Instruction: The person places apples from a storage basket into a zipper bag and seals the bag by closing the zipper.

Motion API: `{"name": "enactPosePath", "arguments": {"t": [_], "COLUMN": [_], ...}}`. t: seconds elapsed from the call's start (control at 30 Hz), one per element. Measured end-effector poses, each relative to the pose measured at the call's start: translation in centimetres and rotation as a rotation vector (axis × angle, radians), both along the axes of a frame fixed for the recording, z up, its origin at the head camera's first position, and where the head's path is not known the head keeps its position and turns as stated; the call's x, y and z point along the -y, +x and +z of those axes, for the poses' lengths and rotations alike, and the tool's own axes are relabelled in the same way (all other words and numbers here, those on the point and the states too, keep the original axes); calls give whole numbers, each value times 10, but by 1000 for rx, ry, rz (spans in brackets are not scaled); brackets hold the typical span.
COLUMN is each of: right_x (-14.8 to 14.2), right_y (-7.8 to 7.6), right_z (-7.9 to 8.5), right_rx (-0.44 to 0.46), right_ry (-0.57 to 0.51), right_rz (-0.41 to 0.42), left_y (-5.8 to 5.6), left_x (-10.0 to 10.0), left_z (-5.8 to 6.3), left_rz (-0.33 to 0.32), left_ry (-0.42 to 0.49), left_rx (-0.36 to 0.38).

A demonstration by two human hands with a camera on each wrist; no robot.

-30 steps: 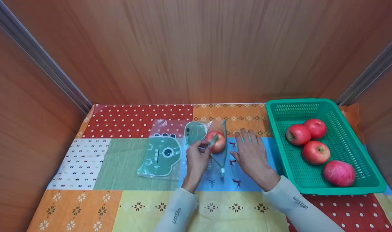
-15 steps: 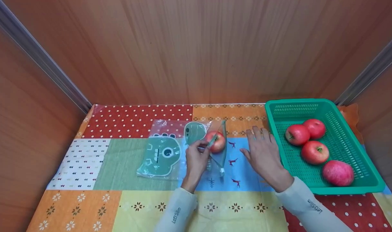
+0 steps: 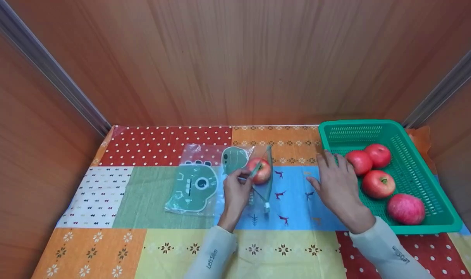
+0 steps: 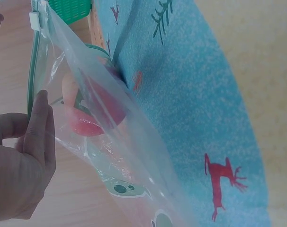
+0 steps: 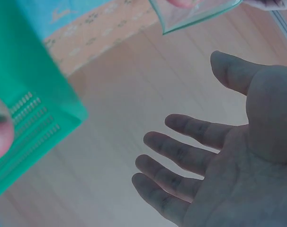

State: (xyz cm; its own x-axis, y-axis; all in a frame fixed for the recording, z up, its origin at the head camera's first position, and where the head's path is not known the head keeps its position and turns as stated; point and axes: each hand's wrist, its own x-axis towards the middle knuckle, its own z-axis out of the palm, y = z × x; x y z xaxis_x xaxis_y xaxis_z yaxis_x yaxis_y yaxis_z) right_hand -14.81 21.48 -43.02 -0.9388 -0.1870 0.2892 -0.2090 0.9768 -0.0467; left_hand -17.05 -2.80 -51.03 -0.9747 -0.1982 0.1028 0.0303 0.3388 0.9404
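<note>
Presently: green basket, clear bag to its left

Right hand: over basket's left rim, fingers apart. Left hand: left of basket, fingers clamped on bag edge. Four apples: in basket. Fifth apple: inside bag.

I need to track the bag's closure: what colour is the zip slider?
The zip slider is white, seen best in the left wrist view.

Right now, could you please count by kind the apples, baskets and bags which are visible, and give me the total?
Apples: 5 (4 in the green basket, 1 inside the clear bag)
Baskets: 1
Bags: 1
Total: 7
</note>
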Motion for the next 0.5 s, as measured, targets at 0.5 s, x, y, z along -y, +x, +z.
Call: {"name": "enactPosePath", "arguments": {"t": [0.5], "right_x": [-41], "right_y": [2], "right_z": [6], "right_rx": [51], "right_ry": [-42], "right_rz": [-41], "left_y": [0], "left_x": [0], "left_z": [1], "left_rz": [14], "left_ry": [-20], "left_rx": [39]}}
